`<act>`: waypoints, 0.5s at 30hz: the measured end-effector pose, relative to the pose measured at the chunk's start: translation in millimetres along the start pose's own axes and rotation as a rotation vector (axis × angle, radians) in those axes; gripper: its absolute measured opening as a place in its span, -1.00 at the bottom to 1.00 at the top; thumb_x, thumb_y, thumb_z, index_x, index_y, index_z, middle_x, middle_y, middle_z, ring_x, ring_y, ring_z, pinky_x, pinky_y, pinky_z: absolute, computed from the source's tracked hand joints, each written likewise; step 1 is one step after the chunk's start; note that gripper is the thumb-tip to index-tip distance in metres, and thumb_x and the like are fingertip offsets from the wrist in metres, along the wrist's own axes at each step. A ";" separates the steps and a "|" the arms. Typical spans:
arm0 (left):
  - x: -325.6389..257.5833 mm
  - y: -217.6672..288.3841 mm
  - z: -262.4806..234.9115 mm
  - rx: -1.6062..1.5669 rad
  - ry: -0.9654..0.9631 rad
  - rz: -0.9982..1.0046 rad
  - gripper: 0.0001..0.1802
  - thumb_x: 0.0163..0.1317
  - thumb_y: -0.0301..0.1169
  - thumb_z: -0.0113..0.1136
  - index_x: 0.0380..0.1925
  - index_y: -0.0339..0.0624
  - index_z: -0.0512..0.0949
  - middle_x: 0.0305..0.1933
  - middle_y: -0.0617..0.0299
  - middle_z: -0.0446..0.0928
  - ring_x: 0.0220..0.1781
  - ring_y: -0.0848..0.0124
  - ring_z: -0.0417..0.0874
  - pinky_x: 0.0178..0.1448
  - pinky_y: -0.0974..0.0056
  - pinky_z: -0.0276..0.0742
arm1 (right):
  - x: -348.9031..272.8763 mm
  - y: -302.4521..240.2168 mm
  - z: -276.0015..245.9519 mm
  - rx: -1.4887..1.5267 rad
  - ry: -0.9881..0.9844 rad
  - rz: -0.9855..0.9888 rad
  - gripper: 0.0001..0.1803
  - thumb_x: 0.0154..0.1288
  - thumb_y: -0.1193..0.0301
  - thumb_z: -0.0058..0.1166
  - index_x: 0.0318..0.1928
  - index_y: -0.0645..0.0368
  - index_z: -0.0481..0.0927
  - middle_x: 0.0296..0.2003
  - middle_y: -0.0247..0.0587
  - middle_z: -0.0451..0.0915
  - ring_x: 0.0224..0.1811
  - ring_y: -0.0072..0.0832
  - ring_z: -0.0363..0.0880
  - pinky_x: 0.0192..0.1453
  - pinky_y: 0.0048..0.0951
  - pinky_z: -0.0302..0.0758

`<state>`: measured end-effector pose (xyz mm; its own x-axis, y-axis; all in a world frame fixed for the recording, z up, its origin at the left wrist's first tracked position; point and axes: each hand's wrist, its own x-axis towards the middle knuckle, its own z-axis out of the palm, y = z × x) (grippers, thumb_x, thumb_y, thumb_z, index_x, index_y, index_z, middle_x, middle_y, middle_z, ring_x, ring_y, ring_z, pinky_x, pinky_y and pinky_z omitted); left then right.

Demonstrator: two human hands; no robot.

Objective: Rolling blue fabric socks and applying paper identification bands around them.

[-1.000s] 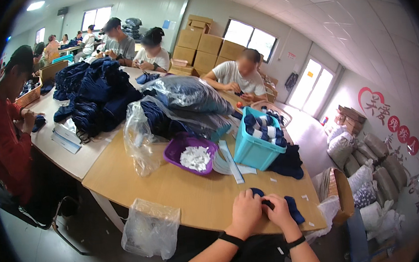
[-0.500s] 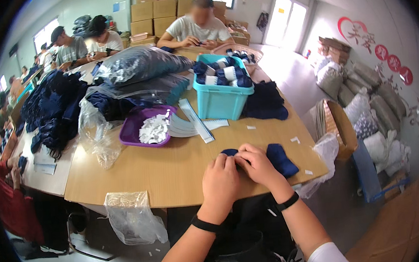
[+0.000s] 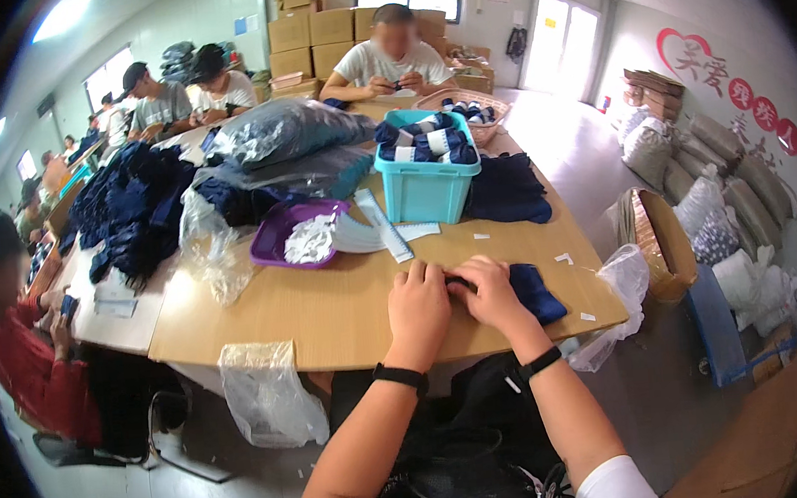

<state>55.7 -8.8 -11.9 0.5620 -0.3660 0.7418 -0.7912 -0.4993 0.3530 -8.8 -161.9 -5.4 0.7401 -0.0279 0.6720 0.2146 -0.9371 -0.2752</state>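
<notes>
Both my hands are close together over the wooden table near its front edge. My left hand [image 3: 419, 304] has its fingers curled down at the left end of a navy knitted cloth, pressing on it. My right hand [image 3: 488, 291] is closed on the same navy knitted cloth [image 3: 537, 294], whose flat end sticks out to the right on the tabletop. Only a dark sliver of the part between my hands shows; my fingers hide the rest.
Beyond my hands stand a turquoise bin [image 3: 427, 191] of banded navy rolls and a purple tray [image 3: 271, 240] of white paper bands. Rulers [image 3: 383, 224] lie between them. Navy cloth is heaped left [image 3: 129, 209] and stacked right [image 3: 509, 189]. Co-workers sit around the table.
The whole view has shifted slightly. My hands have flattened a little over the navy cloth, and the piece that showed beyond my fingers is now mostly covered.
</notes>
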 end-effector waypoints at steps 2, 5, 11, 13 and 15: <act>2.1 4.6 -1.4 -0.008 -0.026 -0.013 -0.90 0.37 -0.37 0.19 -0.27 -0.12 0.62 -0.23 0.08 0.62 -0.16 0.00 0.63 -0.07 -0.02 0.58 | 7.8 5.6 -0.5 0.014 -0.127 0.105 -0.78 0.34 0.27 0.33 -0.15 0.16 0.78 -0.22 -0.18 0.74 0.04 -0.11 0.65 0.08 -0.15 0.53; 6.9 -2.1 1.5 -0.011 -0.061 -0.011 -0.87 0.46 -0.37 0.14 -0.24 -0.14 0.62 -0.21 0.05 0.63 -0.14 -0.05 0.62 0.00 -0.04 0.56 | 12.8 9.8 7.6 0.117 -0.042 0.119 -0.81 0.38 0.32 0.29 -0.17 0.19 0.76 -0.20 -0.12 0.73 0.02 -0.03 0.64 0.09 -0.11 0.55; 8.9 -3.0 8.1 0.040 -0.089 -0.057 -0.80 0.48 -0.34 0.13 -0.30 -0.15 0.64 -0.18 0.03 0.65 -0.11 -0.04 0.63 0.03 -0.04 0.58 | 5.5 12.3 16.8 0.201 0.031 0.108 -0.76 0.43 0.26 0.26 -0.08 0.15 0.73 -0.19 -0.10 0.73 0.05 -0.05 0.63 0.14 -0.08 0.52; 4.9 -2.9 5.0 0.070 -0.074 -0.054 -0.80 0.48 -0.33 0.13 -0.31 -0.14 0.65 -0.19 0.04 0.65 -0.11 -0.04 0.63 0.03 -0.03 0.58 | 4.1 8.3 13.9 0.159 0.008 0.137 -0.77 0.44 0.23 0.25 -0.09 0.10 0.74 -0.19 -0.11 0.73 0.05 -0.08 0.63 0.16 -0.07 0.47; 2.1 -3.4 2.1 0.106 -0.140 -0.018 -0.80 0.47 -0.33 0.14 -0.28 -0.17 0.65 -0.12 0.03 0.65 -0.08 -0.02 0.63 0.07 -0.01 0.57 | 1.7 3.6 11.5 0.118 -0.014 0.166 -0.78 0.45 0.21 0.25 -0.09 0.06 0.74 -0.19 -0.13 0.73 0.06 -0.11 0.63 0.17 -0.05 0.42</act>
<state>60.1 -9.5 -12.8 0.6095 -0.4586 0.6467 -0.7552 -0.5841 0.2976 0.6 -161.4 -13.1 0.7803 -0.1730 0.6010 0.1613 -0.8728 -0.4606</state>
